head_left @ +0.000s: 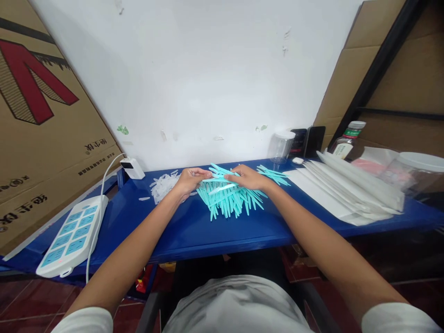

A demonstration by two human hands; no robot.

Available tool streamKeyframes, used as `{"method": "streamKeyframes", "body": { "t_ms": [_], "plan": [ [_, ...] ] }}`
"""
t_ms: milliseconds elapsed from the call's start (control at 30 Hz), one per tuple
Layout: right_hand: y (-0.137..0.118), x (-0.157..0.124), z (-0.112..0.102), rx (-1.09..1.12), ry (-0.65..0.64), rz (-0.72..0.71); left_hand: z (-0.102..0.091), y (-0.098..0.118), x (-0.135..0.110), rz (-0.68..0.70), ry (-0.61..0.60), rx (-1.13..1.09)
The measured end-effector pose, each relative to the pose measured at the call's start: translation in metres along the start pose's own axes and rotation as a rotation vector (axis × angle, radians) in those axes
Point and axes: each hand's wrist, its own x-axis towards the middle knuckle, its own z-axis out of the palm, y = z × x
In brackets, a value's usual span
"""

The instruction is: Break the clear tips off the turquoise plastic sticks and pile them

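Note:
A heap of slim turquoise plastic sticks (229, 203) lies on the blue table in front of me. Over its back part, my right hand (248, 176) is closed around several turquoise sticks (218, 169) that point to the left. From the left side, my left hand (192, 179) meets them with thumb and forefinger pinched at their ends; what exactly lies in that pinch is too small to tell. Beside and partly behind my left hand is a pile of small translucent plastic pieces (162, 186). A smaller group of turquoise sticks (273, 175) lies to the right of my right hand.
A white power strip (71, 236) with a cable and a white plug-in device (132, 168) are on the left. Flat white packets (350, 189) cover the right side. Behind them stand a clear jar (281, 147), a bottle (347, 141) and a larger lidded tub (416, 171).

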Motion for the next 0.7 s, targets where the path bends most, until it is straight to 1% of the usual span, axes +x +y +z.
{"method": "streamKeyframes", "body": {
  "t_ms": [167,300,367,433,533,600,700],
  "plan": [
    [0.002,0.002,0.001,0.018,0.008,0.03,0.002,0.002,0.001,-0.007,-0.011,-0.02],
    [0.005,0.004,-0.001,-0.018,0.031,0.071,-0.005,0.002,0.008,0.011,0.012,-0.138],
    [0.005,0.004,-0.003,-0.045,0.054,0.081,-0.012,0.001,0.012,-0.029,0.044,-0.24],
    [0.004,0.003,-0.005,-0.051,0.066,0.094,-0.018,0.001,0.015,-0.106,0.049,-0.35],
    [0.004,0.002,-0.006,-0.047,0.06,0.089,-0.021,0.003,0.017,-0.192,-0.009,-0.454],
    [0.004,0.002,-0.005,-0.046,0.051,0.078,-0.021,0.005,0.016,-0.197,-0.055,-0.473],
    [0.005,0.003,-0.004,-0.046,0.045,0.078,-0.018,0.007,0.013,-0.175,-0.092,-0.466]
  ]
}}
